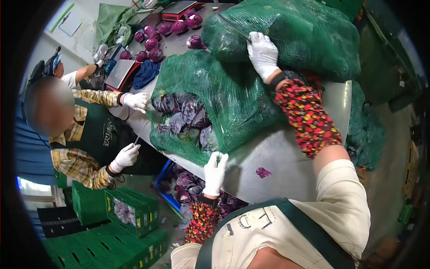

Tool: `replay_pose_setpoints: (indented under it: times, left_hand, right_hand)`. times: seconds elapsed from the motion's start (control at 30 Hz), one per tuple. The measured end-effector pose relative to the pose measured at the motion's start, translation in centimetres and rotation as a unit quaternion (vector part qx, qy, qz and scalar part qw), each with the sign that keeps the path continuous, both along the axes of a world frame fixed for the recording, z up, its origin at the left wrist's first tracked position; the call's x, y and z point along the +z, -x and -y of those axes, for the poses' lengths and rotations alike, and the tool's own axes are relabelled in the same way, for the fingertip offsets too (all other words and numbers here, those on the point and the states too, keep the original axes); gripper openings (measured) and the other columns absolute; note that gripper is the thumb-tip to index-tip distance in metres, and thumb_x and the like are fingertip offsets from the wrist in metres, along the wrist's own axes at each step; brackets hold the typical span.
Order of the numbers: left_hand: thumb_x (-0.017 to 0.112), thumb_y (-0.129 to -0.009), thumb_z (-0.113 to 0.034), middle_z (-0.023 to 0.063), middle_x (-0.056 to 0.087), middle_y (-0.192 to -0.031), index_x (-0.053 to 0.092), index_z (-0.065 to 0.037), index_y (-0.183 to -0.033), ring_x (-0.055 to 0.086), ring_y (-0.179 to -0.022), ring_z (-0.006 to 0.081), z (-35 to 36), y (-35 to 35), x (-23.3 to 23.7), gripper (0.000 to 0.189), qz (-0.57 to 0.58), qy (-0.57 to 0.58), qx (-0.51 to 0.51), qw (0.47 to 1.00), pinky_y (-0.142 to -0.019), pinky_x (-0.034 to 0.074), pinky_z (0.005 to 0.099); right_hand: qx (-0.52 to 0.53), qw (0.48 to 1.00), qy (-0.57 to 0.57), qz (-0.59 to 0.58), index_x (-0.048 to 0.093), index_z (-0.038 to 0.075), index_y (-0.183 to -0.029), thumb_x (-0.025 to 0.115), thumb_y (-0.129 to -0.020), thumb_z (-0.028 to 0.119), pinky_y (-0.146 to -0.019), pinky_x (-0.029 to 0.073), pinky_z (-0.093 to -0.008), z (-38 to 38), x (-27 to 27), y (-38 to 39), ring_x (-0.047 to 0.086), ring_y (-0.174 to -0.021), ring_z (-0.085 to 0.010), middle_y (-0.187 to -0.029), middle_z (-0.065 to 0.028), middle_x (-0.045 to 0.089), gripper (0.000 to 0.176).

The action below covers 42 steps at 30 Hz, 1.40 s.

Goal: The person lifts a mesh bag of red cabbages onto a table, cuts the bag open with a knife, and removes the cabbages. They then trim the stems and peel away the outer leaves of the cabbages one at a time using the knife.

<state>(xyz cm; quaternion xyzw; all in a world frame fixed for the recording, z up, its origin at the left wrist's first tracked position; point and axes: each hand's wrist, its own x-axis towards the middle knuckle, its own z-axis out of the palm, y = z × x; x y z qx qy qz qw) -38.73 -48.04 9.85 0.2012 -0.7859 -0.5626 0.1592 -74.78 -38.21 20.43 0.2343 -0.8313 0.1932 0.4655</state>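
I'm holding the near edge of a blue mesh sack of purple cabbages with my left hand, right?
Not quite: the mesh sack is green, not blue. The head view shows your left hand holding its near edge, with purple cabbages inside.

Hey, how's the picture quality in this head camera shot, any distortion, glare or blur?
Head view: heavy fisheye bends the edge of the steel table and a black vignette rings the frame; light is even, soft sheen on its top; the left hand gripping the net sack and the right hand holding the knife look sharp.
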Motion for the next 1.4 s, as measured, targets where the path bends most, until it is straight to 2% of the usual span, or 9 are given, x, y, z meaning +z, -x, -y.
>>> replay_pose_setpoints:
  times: [0.13, 0.3, 0.63, 0.77, 0.97, 1.03, 1.23, 1.3, 1.4]
  left_hand:
    - [0.065, -0.087, -0.027, 0.0171, 0.067, -0.092, 0.056, -0.010, -0.123, 0.060, -0.059, 0.0220, 0.1, 2.5, 1.1, 0.040, -0.031, 0.139, 0.037, 0.989, -0.058, 0.048, 0.0308]
    - [0.061, -0.090, -0.013, 0.0103, 0.068, -0.111, 0.060, -0.003, -0.123, 0.065, -0.093, 0.0145, 1.2, 5.4, 2.2, 0.035, -0.035, -0.018, -0.015, 0.999, -0.082, 0.050, 0.0284]
    - [0.059, -0.087, -0.008, 0.0145, 0.071, -0.089, 0.071, -0.005, -0.102, 0.067, -0.086, 0.0213, 1.2, 5.7, 1.4, 0.020, -0.091, 0.006, -0.101, 0.991, -0.079, 0.050, 0.0278]
    - [0.062, -0.079, -0.008, 0.0084, 0.061, -0.103, 0.070, -0.018, -0.100, 0.054, -0.099, 0.0272, 0.5, 5.2, 4.4, 0.024, -0.012, 0.426, -0.026, 0.904, -0.082, 0.041, 0.0392]
    - [0.064, -0.085, -0.033, 0.0198, 0.051, -0.128, 0.059, -0.001, -0.117, 0.044, -0.120, 0.0357, -0.9, 12.5, 7.0, 0.046, -0.099, 0.409, 0.119, 0.899, -0.103, 0.032, 0.0473]
    - [0.046, -0.088, -0.061, 0.0242, 0.040, -0.140, 0.045, 0.006, -0.132, 0.033, -0.132, 0.0386, -0.1, 16.5, 2.9, 0.080, 0.125, 0.330, 0.044, 0.935, -0.109, 0.022, 0.0518]
    - [0.053, -0.090, -0.042, 0.0230, 0.060, -0.114, 0.061, 0.004, -0.111, 0.052, -0.115, 0.0347, -6.9, 21.5, 1.8, 0.051, -0.002, 0.280, 0.038, 0.959, -0.108, 0.026, 0.0489]
    - [0.053, -0.091, -0.030, 0.0234, 0.064, -0.086, 0.064, 0.001, -0.102, 0.058, -0.086, 0.0396, -7.5, 20.5, 3.3, 0.035, 0.027, 0.267, 0.016, 0.963, -0.088, 0.041, 0.0454]
    - [0.055, -0.091, -0.027, 0.0209, 0.062, -0.075, 0.064, 0.001, -0.089, 0.058, -0.078, 0.0379, -8.7, 19.7, 0.4, 0.030, -0.084, 0.205, 0.105, 0.969, -0.074, 0.043, 0.0466]
  right_hand:
    - [0.291, 0.943, -0.114, 0.112, 0.054, 0.011, -0.095, 0.060, -0.086, 0.021, -0.062, 0.050, -0.0397, -4.0, 2.0, -4.2, 0.061, -0.073, -0.0287, -0.083, -0.0091, 0.057, 0.014]
    - [0.359, 0.865, -0.306, 0.168, 0.054, 0.008, -0.081, 0.059, -0.082, 0.021, -0.052, 0.047, -0.0440, -4.6, 2.3, -9.7, 0.060, -0.056, -0.0311, -0.059, -0.0113, 0.057, 0.014]
    - [0.128, 0.872, -0.421, 0.213, 0.056, 0.005, -0.082, 0.049, -0.084, 0.014, -0.056, 0.048, -0.0439, -13.8, 3.3, -7.5, 0.063, -0.062, -0.0334, -0.065, -0.0151, 0.061, 0.011]
    - [0.047, 0.850, -0.447, 0.275, 0.053, 0.006, -0.088, 0.055, -0.084, 0.017, -0.056, 0.048, -0.0445, -15.6, 4.3, -8.2, 0.062, -0.061, -0.0335, -0.065, -0.0123, 0.062, 0.011]
    - [0.120, 0.902, -0.288, 0.297, 0.052, 0.012, -0.093, 0.060, -0.085, 0.023, -0.059, 0.049, -0.0418, -13.2, 5.3, -10.0, 0.064, -0.067, -0.0308, -0.072, -0.0101, 0.064, 0.016]
    - [0.131, 0.908, -0.280, 0.284, 0.052, 0.012, -0.092, 0.060, -0.085, 0.022, -0.059, 0.049, -0.0411, -12.5, 5.6, -9.8, 0.063, -0.067, -0.0307, -0.071, -0.0097, 0.063, 0.015]
    - [0.250, 0.902, -0.289, 0.202, 0.052, 0.008, -0.086, 0.058, -0.084, 0.018, -0.051, 0.046, -0.0433, -8.9, 3.3, -6.7, 0.060, -0.058, -0.0323, -0.062, -0.0119, 0.057, 0.012]
    - [0.282, 0.896, -0.281, 0.195, 0.053, 0.005, -0.081, 0.054, -0.085, 0.017, -0.051, 0.046, -0.0447, -7.4, 1.9, -5.9, 0.059, -0.057, -0.0330, -0.061, -0.0149, 0.056, 0.013]
    - [0.267, 0.893, -0.310, 0.189, 0.057, 0.004, -0.077, 0.054, -0.080, 0.014, -0.055, 0.048, -0.0445, -7.1, 0.2, -5.2, 0.062, -0.059, -0.0342, -0.062, -0.0165, 0.059, 0.011]
